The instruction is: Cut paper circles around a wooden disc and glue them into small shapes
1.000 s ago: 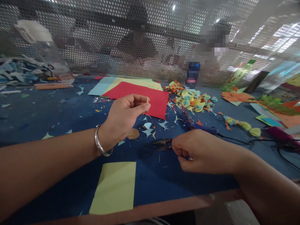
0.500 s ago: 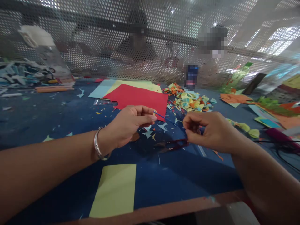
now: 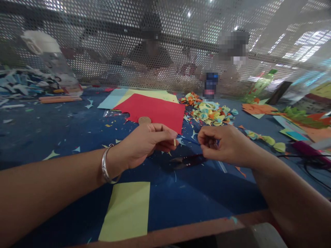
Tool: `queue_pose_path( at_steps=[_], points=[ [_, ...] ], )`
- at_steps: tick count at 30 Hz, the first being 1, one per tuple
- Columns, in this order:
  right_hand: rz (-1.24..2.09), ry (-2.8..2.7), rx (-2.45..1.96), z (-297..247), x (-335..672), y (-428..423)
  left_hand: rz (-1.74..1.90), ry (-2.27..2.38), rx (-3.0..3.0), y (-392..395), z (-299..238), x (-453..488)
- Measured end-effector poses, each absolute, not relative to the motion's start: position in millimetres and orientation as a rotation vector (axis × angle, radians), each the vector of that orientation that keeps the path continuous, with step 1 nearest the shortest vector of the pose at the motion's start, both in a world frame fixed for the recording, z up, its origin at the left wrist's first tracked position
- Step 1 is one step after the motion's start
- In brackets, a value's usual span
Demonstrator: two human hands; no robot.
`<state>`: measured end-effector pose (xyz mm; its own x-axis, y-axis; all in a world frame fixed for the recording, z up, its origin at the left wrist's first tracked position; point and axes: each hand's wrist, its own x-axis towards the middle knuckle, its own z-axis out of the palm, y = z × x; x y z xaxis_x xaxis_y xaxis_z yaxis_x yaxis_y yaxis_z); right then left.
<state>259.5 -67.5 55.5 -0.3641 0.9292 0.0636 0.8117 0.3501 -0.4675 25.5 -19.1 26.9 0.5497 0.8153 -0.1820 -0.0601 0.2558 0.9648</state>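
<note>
My left hand (image 3: 152, 143) is closed in a pinch on a small pale yellow piece (image 3: 174, 142), seen edge-on, probably paper. My right hand (image 3: 219, 143) is curled closed level with it, a short gap away. Between them a thin blue thread (image 3: 191, 139) shows only faintly; its end at the right fingers is hidden. A round tan piece (image 3: 144, 120) appears just beyond my left knuckles; I cannot tell what it is attached to. Dark-handled scissors (image 3: 186, 161) lie on the blue table below the hands, partly behind the right one.
A red sheet (image 3: 157, 110) lies over yellow and light blue paper. A heap of small paper pieces (image 3: 213, 112) sits behind my right hand. A yellow sheet (image 3: 129, 210) is near the front edge. A bottle (image 3: 58, 65) stands left; a perforated screen (image 3: 103, 41) rises behind.
My left hand has dropped slightly and tilted, with the small yellow piece showing more. My right hand has shifted slightly left. The blue thread between them is less visible.
</note>
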Motion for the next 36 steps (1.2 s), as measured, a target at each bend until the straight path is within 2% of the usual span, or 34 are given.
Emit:
queue_pose_path(
  at_steps=[16, 24, 36],
  points=[
    [0.549, -2.331, -1.516, 56.6, 258.6, -72.5, 0.578, 0.857, 1.298, -19.2, 32.7, 20.8],
    [0.596, -2.327, -1.517, 57.3, 260.5, -70.4, 0.708, 0.794, 1.803, -16.5, 30.8, 18.8],
    [0.646, -2.370, -1.448, 55.1, 259.6, -68.5, 0.795, 0.754, 1.827, -15.4, 30.6, 19.4]
  ],
)
